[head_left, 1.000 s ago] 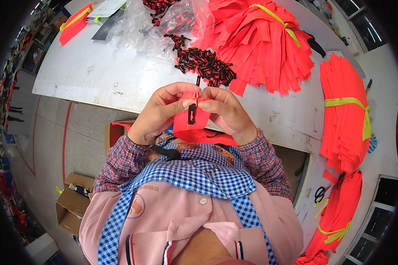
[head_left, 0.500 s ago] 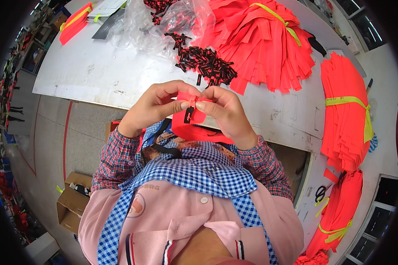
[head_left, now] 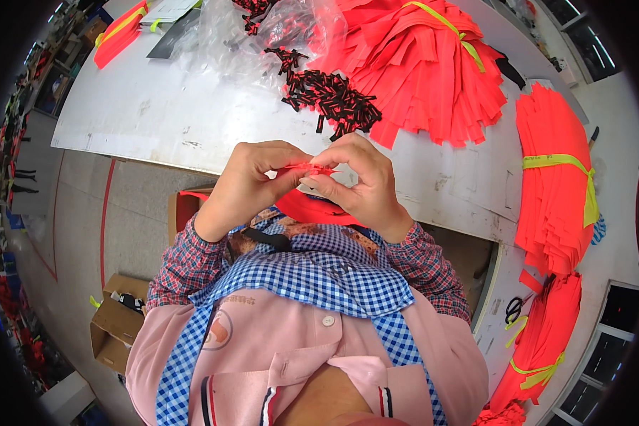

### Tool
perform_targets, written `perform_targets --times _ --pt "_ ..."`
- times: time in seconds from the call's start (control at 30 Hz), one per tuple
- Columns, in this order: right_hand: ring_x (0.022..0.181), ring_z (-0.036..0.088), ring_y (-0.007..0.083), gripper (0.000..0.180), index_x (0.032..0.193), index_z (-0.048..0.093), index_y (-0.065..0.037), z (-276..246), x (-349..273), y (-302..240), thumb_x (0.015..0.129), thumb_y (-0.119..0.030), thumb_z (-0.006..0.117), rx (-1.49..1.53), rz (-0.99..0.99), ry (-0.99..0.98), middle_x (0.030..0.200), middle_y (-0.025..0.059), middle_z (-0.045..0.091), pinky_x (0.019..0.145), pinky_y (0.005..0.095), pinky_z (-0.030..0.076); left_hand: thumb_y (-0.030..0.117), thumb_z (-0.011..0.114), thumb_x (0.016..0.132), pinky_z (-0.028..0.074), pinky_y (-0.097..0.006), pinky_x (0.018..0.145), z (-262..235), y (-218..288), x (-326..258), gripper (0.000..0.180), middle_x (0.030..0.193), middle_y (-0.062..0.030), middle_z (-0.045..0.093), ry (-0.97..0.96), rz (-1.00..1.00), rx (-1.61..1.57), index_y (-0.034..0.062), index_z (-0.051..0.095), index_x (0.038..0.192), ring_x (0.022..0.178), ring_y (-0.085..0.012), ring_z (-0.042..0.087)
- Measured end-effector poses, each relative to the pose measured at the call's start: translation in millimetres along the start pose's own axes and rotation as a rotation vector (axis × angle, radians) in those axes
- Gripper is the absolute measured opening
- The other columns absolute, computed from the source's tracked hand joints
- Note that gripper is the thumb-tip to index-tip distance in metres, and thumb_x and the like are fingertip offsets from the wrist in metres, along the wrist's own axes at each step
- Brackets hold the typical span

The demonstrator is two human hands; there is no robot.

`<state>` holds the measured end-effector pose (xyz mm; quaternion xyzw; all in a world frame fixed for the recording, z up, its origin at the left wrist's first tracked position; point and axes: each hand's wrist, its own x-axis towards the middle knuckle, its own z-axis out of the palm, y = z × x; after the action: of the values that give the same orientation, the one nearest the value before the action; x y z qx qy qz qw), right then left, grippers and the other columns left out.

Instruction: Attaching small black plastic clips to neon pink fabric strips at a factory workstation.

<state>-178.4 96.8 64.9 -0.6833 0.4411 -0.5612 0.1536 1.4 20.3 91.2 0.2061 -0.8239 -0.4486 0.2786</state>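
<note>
Left hand (head_left: 252,177) and right hand (head_left: 368,181) each pinch, thumb against fingers, the end of one flat coral-red fabric strip (head_left: 311,209), which lies between them just off the near edge of the white tabletop (head_left: 142,124). From where I sit, the gripped end shows nearly edge-on, while the rest bows down over the blue-and-white checked cloth apron (head_left: 312,287). I read the step as fine fingertip work on that end. To do it well, I would brace the strip with the left pinch, let the right do the small adjusting, and square the layers before pressing; the soft fabric will probably buckle if pushed from too far back. I cannot tell whether the fingers hide one of the small black-and-red pieces piled (head_left: 337,99) beyond them, so I would tilt the end into view.
</note>
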Motion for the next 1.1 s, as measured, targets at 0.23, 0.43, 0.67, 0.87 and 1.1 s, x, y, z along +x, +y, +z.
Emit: perform_targets --times 0.23,0.43,0.67,0.87,1.1 --pt "0.071 0.06 0.0163 0.02 0.087 0.066 -0.004 -1 -7 -4 0.075 -0.012 0.078 0.108 0.013 -0.019 0.078 0.0058 0.062 0.062 0.0279 0.049 -0.004 0.067 0.076 0.05 -0.028 0.068 -3 1 -2 0.018 0.085 -0.0114 0.069 -0.085 0.058 -0.045 -0.0004 0.069 0.094 0.075 -0.0201 0.065" --pt "0.071 0.061 0.0167 0.017 0.088 0.067 -0.005 2 -10 -5 0.076 -0.011 0.077 0.082 -0.014 0.004 0.079 0.0056 0.062 0.06 0.0276 0.049 -0.005 0.067 0.077 0.049 -0.028 0.066 1 -3 -3 0.018 0.081 -0.0109 0.066 -0.057 0.08 -0.147 0.0 0.069 0.094 0.073 -0.0198 0.064" --pt "0.068 0.058 0.0156 0.018 0.087 0.065 -0.005 0 -6 -3 0.074 -0.007 0.078 0.068 -0.066 -0.021 0.077 0.005 0.06 0.057 0.027 0.047 -0.006 0.066 0.077 0.049 -0.027 0.066 2 -5 -5 0.02 0.082 -0.0108 0.067 -0.054 0.047 -0.145 -0.0001 0.069 0.096 0.074 -0.0188 0.064" --pt "0.066 0.056 0.0144 0.02 0.087 0.064 -0.005 3 -7 0 0.073 -0.003 0.078 0.034 -0.069 -0.046 0.075 0.0047 0.059 0.057 0.0265 0.045 -0.006 0.064 0.079 0.05 -0.026 0.064 5 -10 -6 0.018 0.083 -0.0097 0.066 -0.055 0.047 -0.067 -0.0007 0.068 0.095 0.073 -0.0168 0.064" --pt "0.063 0.054 0.0123 0.018 0.086 0.062 -0.004 3 -8 5 0.074 -0.004 0.077 0.136 -0.004 -0.058 0.074 0.0047 0.059 0.055 0.0253 0.043 -0.007 0.061 0.081 0.051 -0.023 0.066 9 -12 -7 0.017 0.085 -0.0065 0.066 -0.042 -0.105 -0.252 -0.002 0.067 0.096 0.078 -0.0094 0.061"
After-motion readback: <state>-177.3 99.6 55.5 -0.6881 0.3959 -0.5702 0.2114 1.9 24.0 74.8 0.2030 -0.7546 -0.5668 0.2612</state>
